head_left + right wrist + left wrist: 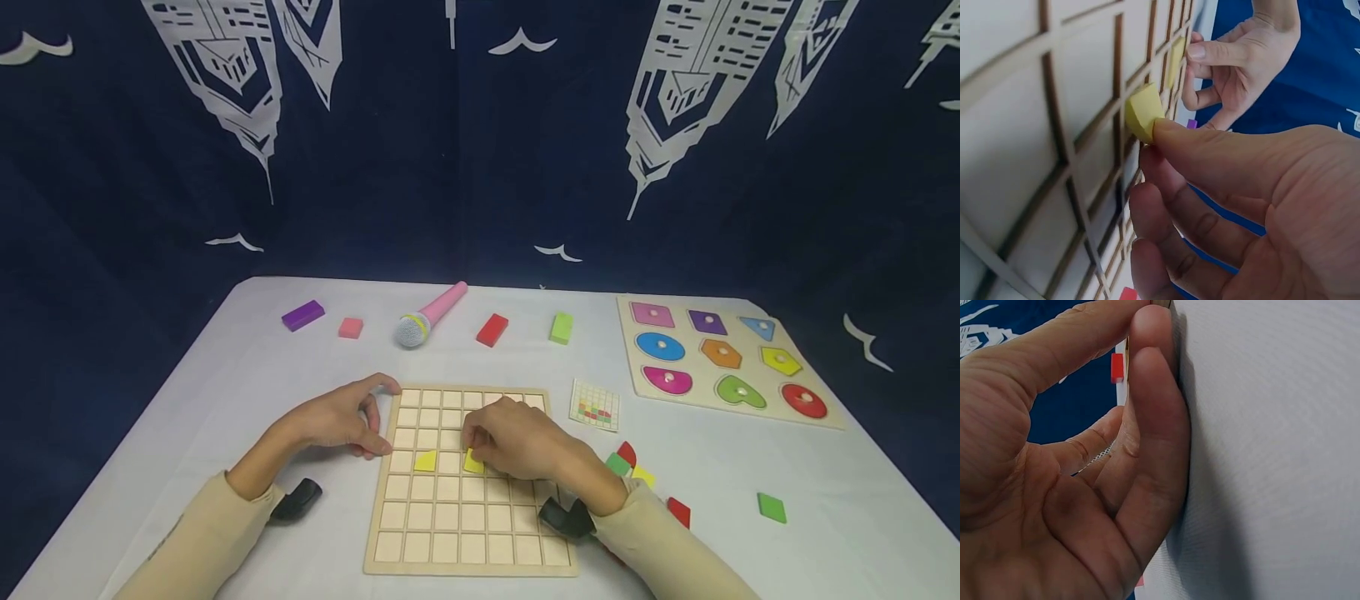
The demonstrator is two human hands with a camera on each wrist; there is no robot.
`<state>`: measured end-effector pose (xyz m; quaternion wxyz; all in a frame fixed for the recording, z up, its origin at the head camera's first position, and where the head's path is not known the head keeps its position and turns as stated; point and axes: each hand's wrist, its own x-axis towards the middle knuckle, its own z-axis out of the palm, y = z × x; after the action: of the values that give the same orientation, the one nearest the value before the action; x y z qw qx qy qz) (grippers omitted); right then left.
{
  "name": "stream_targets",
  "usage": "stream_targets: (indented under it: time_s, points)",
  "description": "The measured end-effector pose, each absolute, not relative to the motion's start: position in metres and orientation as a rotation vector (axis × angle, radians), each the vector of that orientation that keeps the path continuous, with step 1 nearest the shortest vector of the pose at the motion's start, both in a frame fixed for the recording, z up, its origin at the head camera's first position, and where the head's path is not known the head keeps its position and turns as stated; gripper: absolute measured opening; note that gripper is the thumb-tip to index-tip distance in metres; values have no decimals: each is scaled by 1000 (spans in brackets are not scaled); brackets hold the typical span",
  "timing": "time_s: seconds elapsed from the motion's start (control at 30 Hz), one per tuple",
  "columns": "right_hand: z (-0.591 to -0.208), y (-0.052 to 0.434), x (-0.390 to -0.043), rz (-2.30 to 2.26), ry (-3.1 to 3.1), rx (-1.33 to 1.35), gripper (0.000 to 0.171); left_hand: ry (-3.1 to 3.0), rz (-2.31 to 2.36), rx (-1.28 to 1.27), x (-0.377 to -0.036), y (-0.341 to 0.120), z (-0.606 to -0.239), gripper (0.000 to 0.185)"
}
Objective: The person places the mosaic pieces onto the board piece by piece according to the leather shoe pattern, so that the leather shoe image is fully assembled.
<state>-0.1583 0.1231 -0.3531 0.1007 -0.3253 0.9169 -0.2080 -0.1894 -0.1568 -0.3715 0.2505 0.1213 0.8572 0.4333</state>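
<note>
White cloth covered the bench (225, 383), where a wooden grid board (450, 517) lay before the person. From the head, the right hand (517, 437) hid its yellow piece (473, 461); the right wrist view showed thumb and fingers pinching it over a cell. Left hand (341, 417), fingers relaxed, steadied the board's edge. Beside lay another yellow piece (425, 461).

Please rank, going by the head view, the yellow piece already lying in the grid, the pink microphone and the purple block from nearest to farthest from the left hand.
Measured from the left hand:
1. Yellow piece: in the grid board, just right of the hand and slightly nearer the person.
2. Pink microphone: farther back on the table, to the right.
3. Purple block: at the far left edge, only slightly farther than the microphone.
</note>
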Motion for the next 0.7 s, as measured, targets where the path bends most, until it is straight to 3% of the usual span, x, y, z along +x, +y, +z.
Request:
stream_targets:
  time_s: [0.7]
  points:
    - [-347, 146, -158, -590, 2761, -937, 12, 2336, 1174, 332, -190, -156, -372, 80]
